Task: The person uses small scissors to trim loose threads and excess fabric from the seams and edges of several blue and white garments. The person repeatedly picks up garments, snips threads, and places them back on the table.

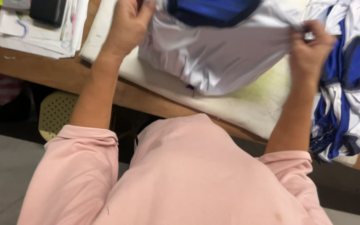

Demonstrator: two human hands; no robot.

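White garment (217,54) with blue collar, gripped by left hand (126,26) and right hand (311,48).

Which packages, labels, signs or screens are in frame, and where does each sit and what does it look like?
Paper stack: top left on the wooden table, white sheets with faint pen marks, loosely piled.
Black device: on that stack, dark, rounded, flat; no lit screen showing.
Grey card: at the top edge, beside a yellow-green corner.
No packages or signs.

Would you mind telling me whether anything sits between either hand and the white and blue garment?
Nothing visible does: the left hand and right hand each grip an edge of the shiny white garment with blue collar directly, above the cream padded table cover.
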